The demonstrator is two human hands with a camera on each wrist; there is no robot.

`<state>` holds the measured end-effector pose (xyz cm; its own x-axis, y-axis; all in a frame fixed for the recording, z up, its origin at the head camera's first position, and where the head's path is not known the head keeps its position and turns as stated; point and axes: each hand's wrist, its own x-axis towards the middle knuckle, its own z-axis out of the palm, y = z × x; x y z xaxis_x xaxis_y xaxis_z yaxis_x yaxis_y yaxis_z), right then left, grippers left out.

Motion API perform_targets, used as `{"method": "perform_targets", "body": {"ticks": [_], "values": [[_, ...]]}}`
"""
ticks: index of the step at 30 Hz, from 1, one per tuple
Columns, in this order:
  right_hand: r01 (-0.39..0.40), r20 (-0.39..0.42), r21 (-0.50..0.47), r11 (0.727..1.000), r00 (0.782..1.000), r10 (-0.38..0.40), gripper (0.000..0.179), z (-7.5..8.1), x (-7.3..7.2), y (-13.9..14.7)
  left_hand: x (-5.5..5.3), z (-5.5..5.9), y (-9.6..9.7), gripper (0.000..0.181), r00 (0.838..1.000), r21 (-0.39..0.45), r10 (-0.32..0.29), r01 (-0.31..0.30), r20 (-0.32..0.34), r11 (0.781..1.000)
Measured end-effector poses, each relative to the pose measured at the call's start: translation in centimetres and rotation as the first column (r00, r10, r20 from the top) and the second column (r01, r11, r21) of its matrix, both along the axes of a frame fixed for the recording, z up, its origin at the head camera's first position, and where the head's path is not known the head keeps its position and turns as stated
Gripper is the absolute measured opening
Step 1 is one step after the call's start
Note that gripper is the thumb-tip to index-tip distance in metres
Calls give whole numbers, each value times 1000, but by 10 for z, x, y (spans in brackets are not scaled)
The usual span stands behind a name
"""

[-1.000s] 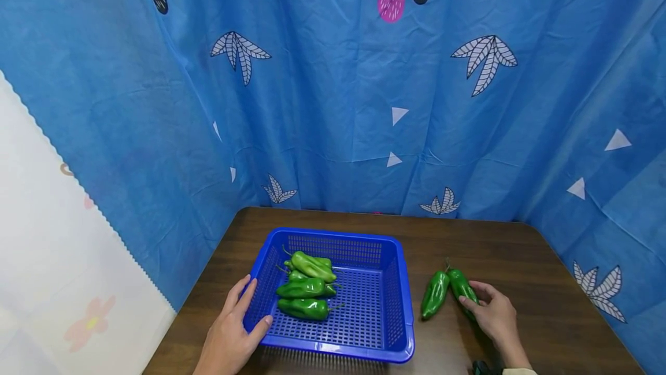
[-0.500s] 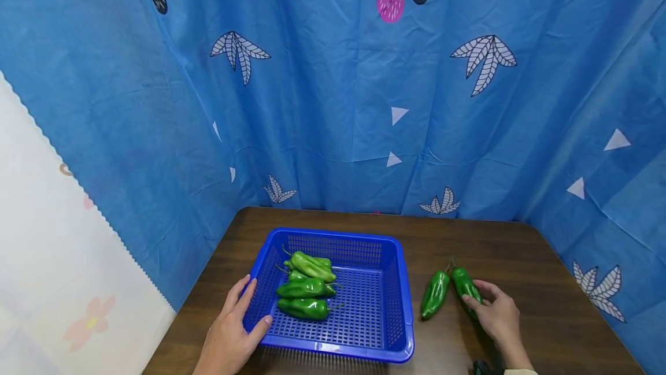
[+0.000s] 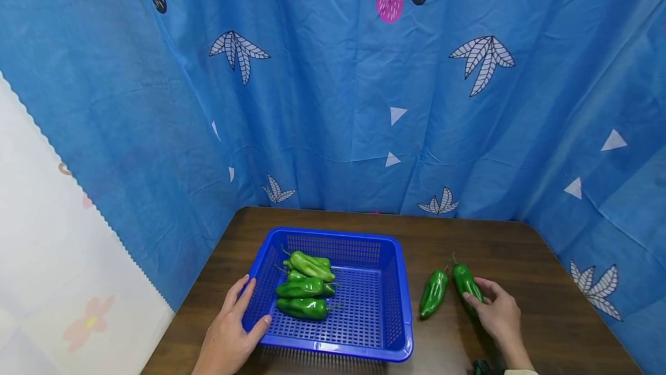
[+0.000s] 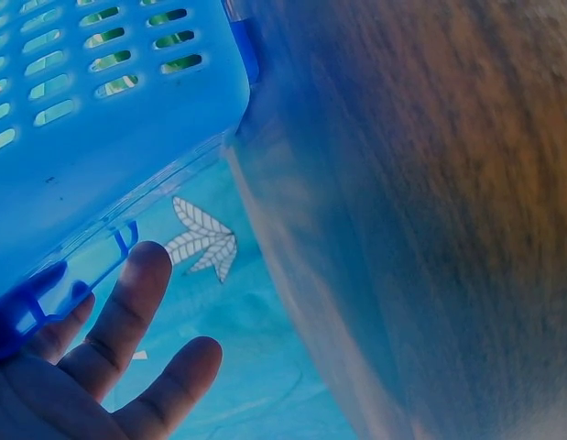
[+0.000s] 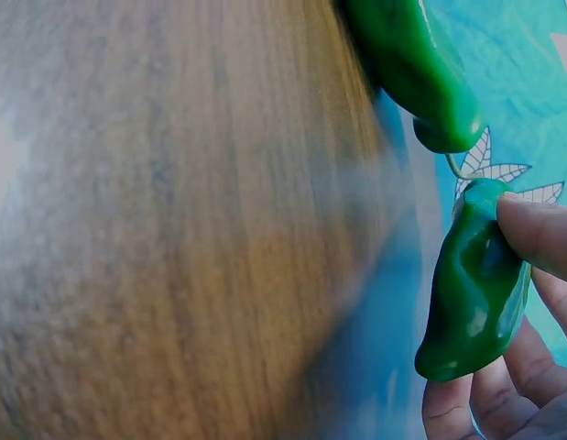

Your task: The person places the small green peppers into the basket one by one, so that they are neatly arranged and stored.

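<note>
My left hand (image 3: 227, 329) rests at the left front corner of a blue plastic basket (image 3: 403, 300). Its thumb reaches over the rim, and its fingers lie fairly straight along the left side. In the left wrist view, spread fingers (image 4: 146, 284) show beside the basket's rim. Between thumb and fingers, my right hand (image 3: 496, 311) holds a dark green pepper (image 3: 465, 282), stem pointing away; the right wrist view shows this pepper (image 5: 475, 284) gripped from one side. A second green pepper (image 3: 433, 294) lies just left of it on the table.
Several green peppers (image 3: 304, 288) lie in the left half of the basket. The brown wooden table (image 3: 520, 259) extends to a blue patterned curtain (image 3: 333, 103) behind and at the sides. A white cloth (image 3: 52, 236) hangs at the far left.
The pepper in my right hand has shifted slightly right, its stem end now farther from the neighbouring pepper. My left hand and the basket stay in place.
</note>
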<state>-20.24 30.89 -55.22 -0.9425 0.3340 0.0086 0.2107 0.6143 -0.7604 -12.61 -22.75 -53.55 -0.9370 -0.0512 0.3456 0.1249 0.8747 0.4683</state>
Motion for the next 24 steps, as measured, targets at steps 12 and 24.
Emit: {"method": "perform_targets", "body": {"ticks": [12,24], "values": [[38,-75,-7,999,996,-39,57,12,-4,-3,1,1,0,78,1000,4,-5,5,-19,1000],[34,-216,78,996,976,-17,50,39,-13,-8,1,0,-1,79,1000,21,-18,18,-10,1000]]}}
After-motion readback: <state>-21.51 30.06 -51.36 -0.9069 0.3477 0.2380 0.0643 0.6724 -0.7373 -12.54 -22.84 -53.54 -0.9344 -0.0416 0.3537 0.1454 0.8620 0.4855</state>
